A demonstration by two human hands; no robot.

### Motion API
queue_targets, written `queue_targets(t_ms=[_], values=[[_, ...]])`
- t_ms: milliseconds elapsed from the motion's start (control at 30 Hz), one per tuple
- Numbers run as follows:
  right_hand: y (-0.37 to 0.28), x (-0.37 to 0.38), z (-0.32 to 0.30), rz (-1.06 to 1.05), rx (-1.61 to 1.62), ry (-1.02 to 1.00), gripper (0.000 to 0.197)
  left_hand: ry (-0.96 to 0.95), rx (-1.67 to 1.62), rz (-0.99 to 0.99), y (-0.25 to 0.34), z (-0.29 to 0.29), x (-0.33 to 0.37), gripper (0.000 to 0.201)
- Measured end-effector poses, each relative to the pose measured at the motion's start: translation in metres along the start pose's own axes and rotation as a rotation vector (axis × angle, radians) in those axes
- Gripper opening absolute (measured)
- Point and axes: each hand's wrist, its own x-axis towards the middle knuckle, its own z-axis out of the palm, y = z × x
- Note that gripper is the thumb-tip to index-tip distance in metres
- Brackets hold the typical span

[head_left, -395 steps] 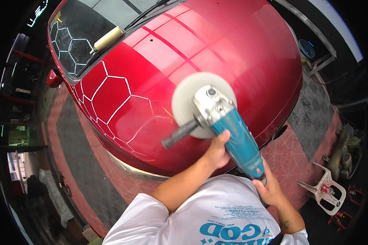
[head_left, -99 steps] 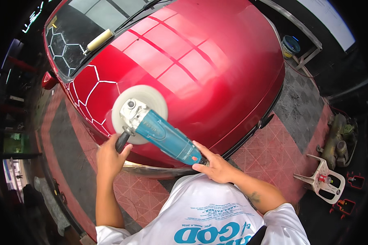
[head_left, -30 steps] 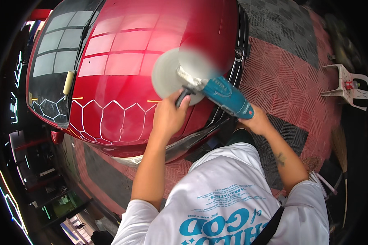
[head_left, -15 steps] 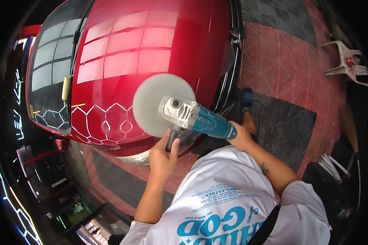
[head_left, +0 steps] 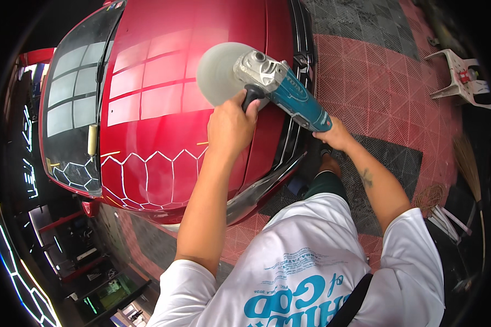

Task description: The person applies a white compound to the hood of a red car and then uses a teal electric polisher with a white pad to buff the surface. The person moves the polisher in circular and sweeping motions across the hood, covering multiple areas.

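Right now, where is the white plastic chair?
In the head view, the white plastic chair stands at upper right on the red tiled floor, right of the car.

cars: 1, red car centre-left | polishers: 1, teal polisher far centre | polishing pads: 1, pale round pad on its head | hands: 2, left hand, right hand | plastic chairs: 1, white chair far right | brooms: 1, straw broom right | yellowish rolls: 1, roll on windscreen, left

The car is shiny red with white honeycomb lines at 8 o'clock. The polisher is teal and grey. The floor is red and grey tiles.
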Motion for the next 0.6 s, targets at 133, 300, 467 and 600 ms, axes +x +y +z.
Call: queue_targets(t_ms=[133,300,467,600], values=[[0.001,0.003,-0.013,-0.108,-0.137,0.044,0.037,0.001,-0.047,-0.035,0.002,0.011,-0.003,0.049],[0.011,-0.058,-0.003,-0.076,-0.206,-0.145,0.054,-0.026,-0.214,-0.172,-0.013,0.025,-0.123,0.052],[-0.001,-0.069,-0.011,-0.08,-0.265,-0.186,0.051,0.067,-0.223,-0.194,-0.019,0.049,-0.184,0.054],[-0.008,-0.027,-0.057,-0.07,-0.312,-0.171,0.05,0.028,-0.294,-0.251,0.009,0.053,-0.112,0.055]])
